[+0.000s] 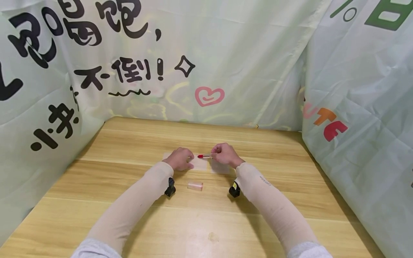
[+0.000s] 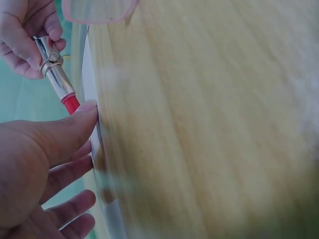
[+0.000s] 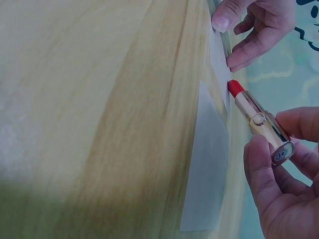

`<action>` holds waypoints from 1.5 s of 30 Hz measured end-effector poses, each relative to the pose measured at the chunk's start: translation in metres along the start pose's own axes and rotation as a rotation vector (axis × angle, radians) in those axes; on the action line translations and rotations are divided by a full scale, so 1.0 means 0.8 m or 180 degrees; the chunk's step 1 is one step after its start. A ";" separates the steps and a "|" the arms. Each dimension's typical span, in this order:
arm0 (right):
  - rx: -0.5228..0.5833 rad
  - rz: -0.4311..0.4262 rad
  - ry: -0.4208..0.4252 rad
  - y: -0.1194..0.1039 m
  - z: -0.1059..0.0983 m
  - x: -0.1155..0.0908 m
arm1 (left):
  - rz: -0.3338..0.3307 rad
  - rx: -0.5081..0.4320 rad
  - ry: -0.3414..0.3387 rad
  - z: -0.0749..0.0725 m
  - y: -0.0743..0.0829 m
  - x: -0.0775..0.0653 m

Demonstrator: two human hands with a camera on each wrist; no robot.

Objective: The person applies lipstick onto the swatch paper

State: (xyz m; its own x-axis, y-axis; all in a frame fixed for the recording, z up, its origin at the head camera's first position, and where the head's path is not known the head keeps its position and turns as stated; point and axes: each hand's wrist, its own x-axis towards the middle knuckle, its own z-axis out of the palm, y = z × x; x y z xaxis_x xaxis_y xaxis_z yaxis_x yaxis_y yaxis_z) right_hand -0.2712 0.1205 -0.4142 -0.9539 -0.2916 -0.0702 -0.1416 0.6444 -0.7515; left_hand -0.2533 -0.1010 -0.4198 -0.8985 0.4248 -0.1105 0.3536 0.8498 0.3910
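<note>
A lipstick with a red bullet and a shiny metal tube (image 3: 259,119) is pinched at its base between the thumb and fingers of my right hand (image 1: 225,154). The red tip points left, towards my left hand (image 1: 180,158). That hand rests on a white sheet of paper (image 1: 200,165), its fingers spread and fairly straight in the left wrist view, with the thumb near the lipstick's tip. Whether the tip touches the paper I cannot tell. Beneath my right hand lies a second piece of white paper (image 3: 207,169).
Nearer to me on the wooden table (image 1: 206,222) a clear pinkish cap (image 1: 195,186) lies on its side. Printed cloth curtains (image 1: 251,71) hang behind the table and along both sides. Each wrist carries a small black camera (image 1: 235,190).
</note>
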 end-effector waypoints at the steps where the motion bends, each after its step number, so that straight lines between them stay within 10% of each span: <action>1: 0.0005 -0.0004 -0.0001 0.000 0.000 0.000 | 0.0001 0.0004 -0.0002 0.000 0.001 0.000; 45: 0.0047 0.0000 -0.0239 -0.009 -0.006 -0.012 | 0.0006 0.0066 0.0013 -0.001 0.001 0.000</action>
State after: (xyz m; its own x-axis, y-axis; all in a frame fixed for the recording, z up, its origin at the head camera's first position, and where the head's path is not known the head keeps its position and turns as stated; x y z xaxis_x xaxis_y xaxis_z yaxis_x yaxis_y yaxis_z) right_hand -0.2628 0.1223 -0.4048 -0.9314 -0.3441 -0.1187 -0.1372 0.6340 -0.7611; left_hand -0.2531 -0.1001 -0.4190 -0.8989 0.4251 -0.1059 0.3606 0.8552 0.3722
